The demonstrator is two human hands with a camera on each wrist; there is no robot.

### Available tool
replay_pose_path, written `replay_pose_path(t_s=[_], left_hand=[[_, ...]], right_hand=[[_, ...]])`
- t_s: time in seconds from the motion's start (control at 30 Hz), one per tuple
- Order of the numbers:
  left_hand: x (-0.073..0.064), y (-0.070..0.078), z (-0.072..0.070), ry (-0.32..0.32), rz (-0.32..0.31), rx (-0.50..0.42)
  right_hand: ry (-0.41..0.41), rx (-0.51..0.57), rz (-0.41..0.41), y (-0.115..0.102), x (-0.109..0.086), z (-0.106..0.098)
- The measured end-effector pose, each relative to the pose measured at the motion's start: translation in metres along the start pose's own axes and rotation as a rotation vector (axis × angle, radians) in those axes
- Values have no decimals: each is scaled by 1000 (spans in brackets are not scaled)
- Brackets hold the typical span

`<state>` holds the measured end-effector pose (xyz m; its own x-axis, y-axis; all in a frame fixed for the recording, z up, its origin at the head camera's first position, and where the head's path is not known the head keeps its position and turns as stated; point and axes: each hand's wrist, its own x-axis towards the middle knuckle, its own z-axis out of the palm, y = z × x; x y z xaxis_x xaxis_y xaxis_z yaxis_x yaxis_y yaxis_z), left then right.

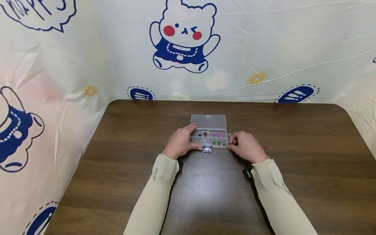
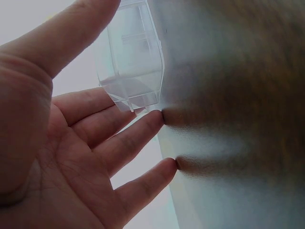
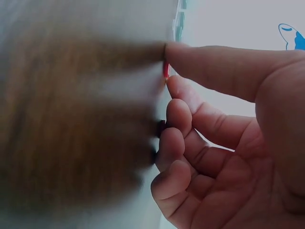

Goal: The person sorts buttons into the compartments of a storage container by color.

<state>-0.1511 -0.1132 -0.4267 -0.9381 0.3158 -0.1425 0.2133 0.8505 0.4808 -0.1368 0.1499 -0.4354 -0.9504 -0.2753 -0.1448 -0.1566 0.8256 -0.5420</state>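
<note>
A clear plastic compartment box [image 1: 217,146] stands on the table with its lid [image 1: 208,122] raised at the back. Small black pieces [image 1: 205,133], purple pieces [image 1: 214,134] and green pieces [image 1: 219,143] lie in separate compartments. My left hand [image 1: 182,139] holds the box's left end, thumb along the front and index finger near the back. In the left wrist view, two of its fingertips rest on the table. Just right of the box, my right hand [image 1: 246,145] pinches a small red piece [image 3: 166,69] between thumb and index finger at the tabletop; its other fingers are curled.
Another small red piece [image 1: 265,147] lies on the brown table [image 1: 308,156], right of my right hand. A latch [image 1: 207,149] sticks out at the box's front. Behind the table hangs a printed sheet [image 1: 123,49] with bear drawings.
</note>
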Motion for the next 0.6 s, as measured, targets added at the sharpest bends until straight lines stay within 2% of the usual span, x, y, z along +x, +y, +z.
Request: replay_pose_path(t_s=[0.6], left_hand=[[0,0,0,-6,-2,-4]], right_hand=[[-24,20,32,4,-3,-3]])
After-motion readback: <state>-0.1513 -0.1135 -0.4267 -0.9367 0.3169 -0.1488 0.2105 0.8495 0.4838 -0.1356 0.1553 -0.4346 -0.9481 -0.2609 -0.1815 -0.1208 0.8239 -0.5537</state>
